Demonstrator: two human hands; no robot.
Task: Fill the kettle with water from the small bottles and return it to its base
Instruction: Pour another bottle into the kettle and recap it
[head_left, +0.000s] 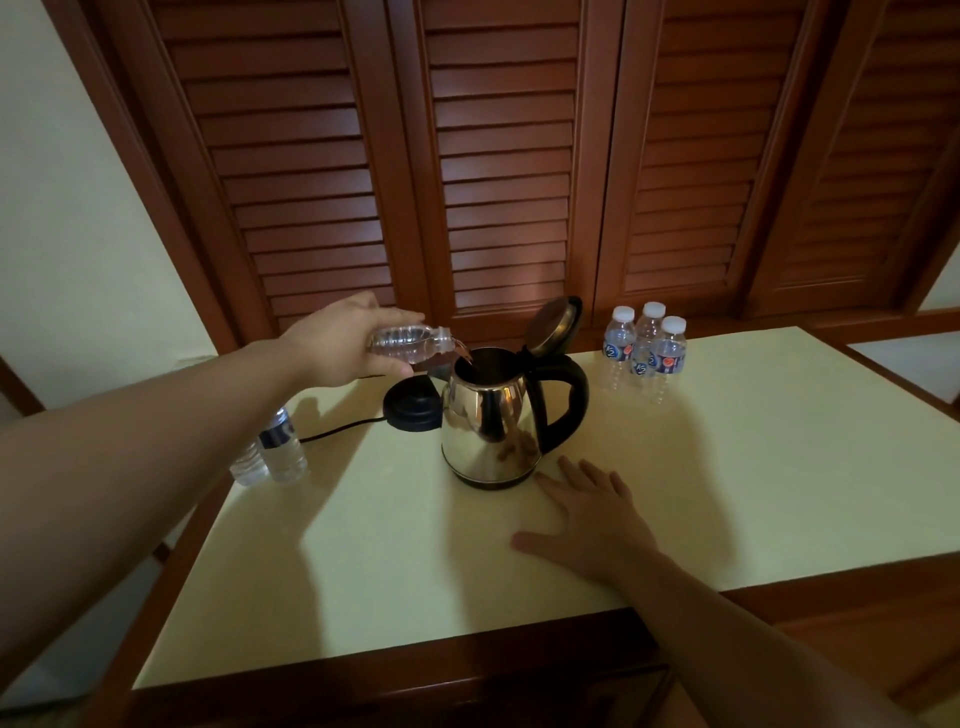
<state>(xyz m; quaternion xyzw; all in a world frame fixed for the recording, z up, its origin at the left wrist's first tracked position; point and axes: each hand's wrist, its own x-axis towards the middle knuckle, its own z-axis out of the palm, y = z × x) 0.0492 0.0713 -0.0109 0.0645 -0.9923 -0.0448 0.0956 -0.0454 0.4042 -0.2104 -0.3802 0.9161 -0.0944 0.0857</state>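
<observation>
A steel kettle (488, 426) with a black handle stands on the pale tabletop, off its base, lid (553, 325) flipped open. My left hand (343, 345) holds a small clear bottle (410, 344) tipped on its side, mouth over the kettle's opening, water running in. The round black base (413, 410) sits just left of the kettle, its cord trailing left. My right hand (592, 514) lies flat on the table in front of the kettle, fingers spread, holding nothing.
Three capped small bottles (647, 353) stand behind the kettle to the right. Two more bottles (272, 454) stand near the table's left edge, partly behind my left forearm. Brown louvred doors (498, 156) rise behind the table (779, 467).
</observation>
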